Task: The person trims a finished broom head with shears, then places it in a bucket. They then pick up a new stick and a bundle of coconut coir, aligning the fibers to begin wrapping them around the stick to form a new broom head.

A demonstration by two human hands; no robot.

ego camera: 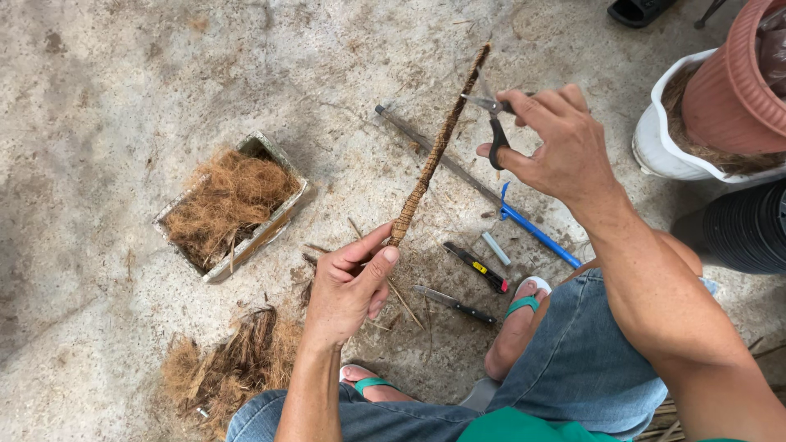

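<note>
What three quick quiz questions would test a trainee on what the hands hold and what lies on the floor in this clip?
1. True or false: the left hand grips the fibre-wrapped stick at its lower end.
2. What does the right hand hold? A) scissors B) a hammer C) a brush
3. What fills the rectangular box on the concrete floor?

Key:
1. True; thumb and fingers close around the stick's base.
2. A; small black-handled scissors, tips close to the stick.
3. Loose brown fibre. A utility knife and a plain knife lie near the feet.
</note>
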